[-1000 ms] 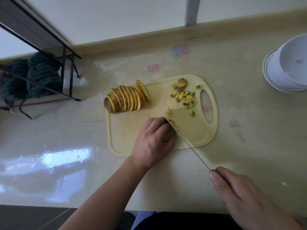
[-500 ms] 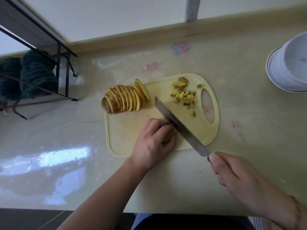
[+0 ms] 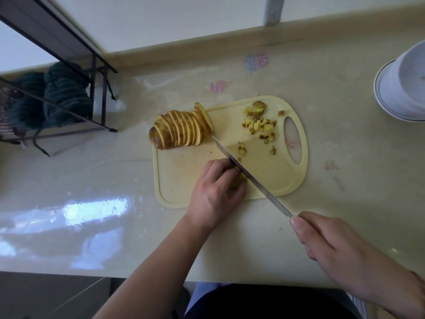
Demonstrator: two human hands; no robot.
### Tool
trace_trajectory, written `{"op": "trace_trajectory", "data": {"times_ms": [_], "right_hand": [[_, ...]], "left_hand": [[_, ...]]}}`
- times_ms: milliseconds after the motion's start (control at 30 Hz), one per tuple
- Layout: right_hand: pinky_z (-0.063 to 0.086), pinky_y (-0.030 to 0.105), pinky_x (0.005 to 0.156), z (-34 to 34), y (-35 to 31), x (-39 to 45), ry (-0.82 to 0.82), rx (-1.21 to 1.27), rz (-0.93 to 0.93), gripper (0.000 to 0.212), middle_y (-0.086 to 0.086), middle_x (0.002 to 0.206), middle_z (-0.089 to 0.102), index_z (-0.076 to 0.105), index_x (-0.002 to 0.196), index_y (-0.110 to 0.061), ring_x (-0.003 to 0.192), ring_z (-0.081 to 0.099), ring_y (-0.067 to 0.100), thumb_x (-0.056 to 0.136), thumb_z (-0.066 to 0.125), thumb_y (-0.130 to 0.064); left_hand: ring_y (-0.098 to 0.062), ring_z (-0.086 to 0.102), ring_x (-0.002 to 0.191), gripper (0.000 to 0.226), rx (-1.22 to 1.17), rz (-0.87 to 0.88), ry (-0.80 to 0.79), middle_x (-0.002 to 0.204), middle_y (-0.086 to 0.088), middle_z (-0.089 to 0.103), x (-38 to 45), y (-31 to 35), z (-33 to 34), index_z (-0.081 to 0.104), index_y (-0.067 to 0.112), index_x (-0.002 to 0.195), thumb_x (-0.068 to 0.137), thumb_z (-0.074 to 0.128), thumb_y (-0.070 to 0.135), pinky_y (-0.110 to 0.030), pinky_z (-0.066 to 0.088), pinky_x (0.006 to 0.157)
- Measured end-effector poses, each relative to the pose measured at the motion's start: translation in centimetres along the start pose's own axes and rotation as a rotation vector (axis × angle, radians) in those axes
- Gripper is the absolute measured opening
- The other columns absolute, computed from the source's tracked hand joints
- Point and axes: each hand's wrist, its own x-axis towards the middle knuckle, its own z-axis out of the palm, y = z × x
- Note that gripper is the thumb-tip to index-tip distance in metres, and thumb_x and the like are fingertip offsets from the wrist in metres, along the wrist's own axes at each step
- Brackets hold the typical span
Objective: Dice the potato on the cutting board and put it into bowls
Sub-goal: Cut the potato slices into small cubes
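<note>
- The left hand [image 3: 215, 194] is curled over a small stack of potato slices [image 3: 238, 179] near the front edge of the cutting board [image 3: 181, 176], fingers clamped on it; only a sliver of yellow shows past the fingertips [image 3: 232, 168]. The knife [image 3: 248, 178] runs right alongside them, seemingly touching. If the stack slips or the fingers creep forward, the blade is likely to nick a fingertip.
- The right hand [image 3: 340, 249] is closed round the knife's handle, which is hidden inside the grip, out past the board's front edge over the tabletop [image 3: 345, 139]. Held that far back, a long blade may twist or skate sideways on wet potato.
- The knife tip reaches almost to the fanned, still-sliced potato [image 3: 181, 128] at the board's far left corner, which partly overhangs the edge. A forward push could knock slices off onto the tabletop.
- Finished dice [image 3: 259, 126] lie scattered near the board's handle hole [image 3: 292, 140]; a sweep of the blade could send some through the hole or over the rim.
- The board sits on a glossy tabletop, and I judge it may slide under hard chopping.
- The white bowl [image 3: 409, 88] stands well apart at the far right, stacked on a plate or a second bowl; carrying dice that far risks spills.
</note>
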Motion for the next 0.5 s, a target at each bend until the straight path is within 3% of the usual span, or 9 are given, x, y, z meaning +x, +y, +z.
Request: {"op": "trace_trajectory", "data": {"times_ms": [100,200,333,500], "right_hand": [[0.041,0.04,0.059,0.0,0.1,-0.4,-0.009,-0.02,0.002,0.062,0.009,0.06,0.046,0.043,0.073,-0.021,0.052,0.038,0.011,0.081,0.023,-0.079],[0.041,0.038,0.058,-0.2,0.6,-1.2,-0.029,-0.042,0.022,0.058,0.005,0.059,0.045,0.042,0.072,-0.025,0.053,0.039,0.011,0.081,0.021,-0.079],[0.041,0.034,0.059,-0.4,0.9,-0.8,-0.047,-0.062,0.028,0.058,0.01,0.064,0.052,0.042,0.071,-0.024,0.054,0.044,0.015,0.081,0.02,-0.077],[0.043,0.037,0.061,-0.1,-0.1,2.4,-0.017,-0.057,-0.051,0.06,0.004,0.06,0.054,0.042,0.063,-0.018,0.054,0.047,0.015,0.082,0.023,-0.072]], "left_hand": [[-0.031,0.064,0.095,0.018,-0.006,0.007,0.009,0.106,-0.018,0.069,0.1,-0.1,0.1,0.075,-0.004,0.097,0.085,0.08,0.008,-0.036,0.055,0.084],[-0.031,0.065,0.091,0.018,-0.011,0.0,0.027,0.104,-0.017,0.069,0.0,-0.4,0.2,0.076,-0.004,0.096,0.084,0.083,0.008,-0.037,0.054,0.083],[-0.032,0.064,0.088,0.02,-0.017,0.023,0.033,0.098,-0.017,0.068,0.0,-0.3,0.4,0.075,-0.004,0.096,0.083,0.084,0.008,-0.038,0.055,0.08],[-0.03,0.062,0.085,0.018,-0.014,0.049,0.033,0.093,-0.015,0.067,0.1,-0.3,0.2,0.075,-0.004,0.095,0.082,0.084,0.006,-0.035,0.054,0.077]]}}
